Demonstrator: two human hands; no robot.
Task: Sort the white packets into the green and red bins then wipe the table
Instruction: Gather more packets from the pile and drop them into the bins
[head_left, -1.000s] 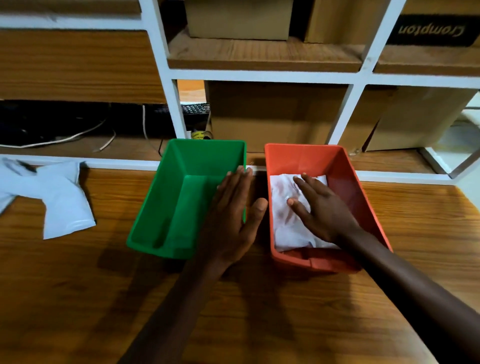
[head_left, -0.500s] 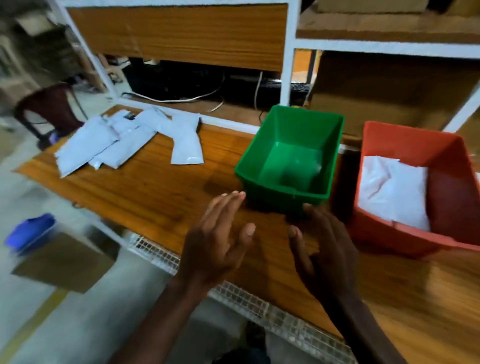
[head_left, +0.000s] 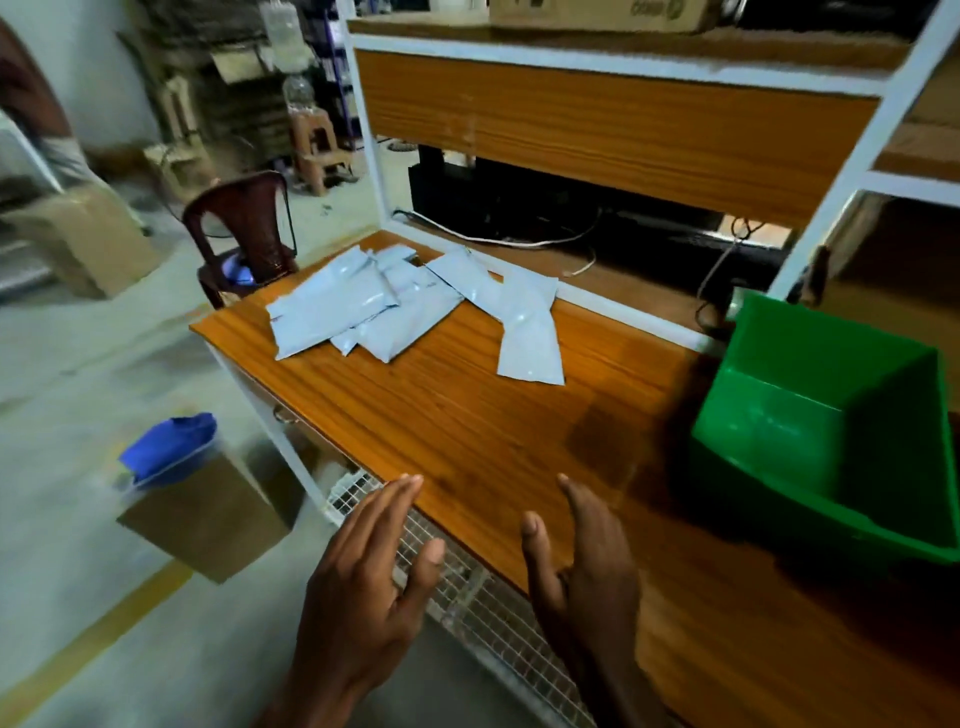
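**Both hands empty, white packets heaped at the table's far end**

The wooden table (head_left: 467, 415) fills the middle of the view, running from its far left corner down toward the lower right. Behind it stands a white-framed shelf unit (head_left: 613, 124) with wood-grain panels, and dark cables lie on its lowest level.

The green bin (head_left: 831, 431) sits on the table at the right edge of the view, tilted in perspective with its inside empty. The red bin is out of view.

The white packets (head_left: 374, 306) lie in a loose, overlapping heap near the far left corner of the table. One more packet (head_left: 530, 338) lies just to the right of the heap, pointing toward the camera, with its far end overlapped by another.

On the floor to the left are a dark plastic chair (head_left: 244, 228) just beyond the table's corner and a cardboard box (head_left: 208, 514) with something blue on top.

The left hand (head_left: 363, 597) hovers over the table's near edge and the wire mesh below it, fingers straight and close together, holding nothing. The right hand (head_left: 587, 577) hovers above the tabletop, palm turned toward the left hand, fingers loosely spread, also holding nothing. Both are well apart from the packets.
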